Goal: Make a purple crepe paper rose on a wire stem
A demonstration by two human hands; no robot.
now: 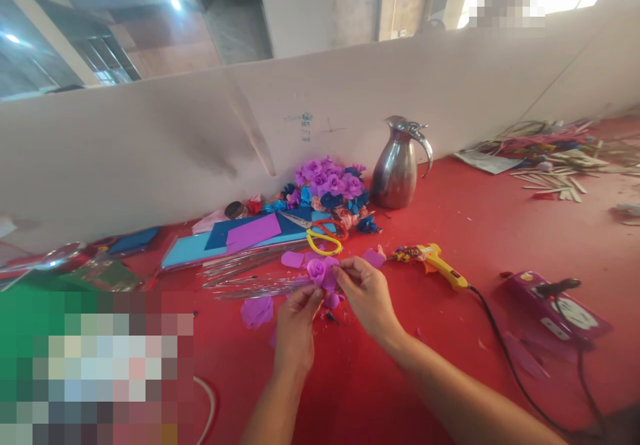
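Between my two hands is a purple paper flower [317,271], its petals curled around a rolled centre. My left hand [299,311] pinches it from below at its base. On its right side, the fingertips of my right hand [364,291] press a loose-edged purple petal [330,273]. Purple paper petals [257,311] lie on the red table just left of my hands. Behind the flower rest scissors [325,237] with red and yellow handles. Thin wires [250,285] spread out to the left. A yellow glue gun [440,265] lies to the right.
A pile of purple, blue and pink paper flowers [330,181] sits against the white partition [175,138], beside a metal jug [397,171]. Coloured paper sheets [254,231] lie at centre left. A purple power strip [555,308] with a cable stands at right. Sticks [555,181] lie far right.
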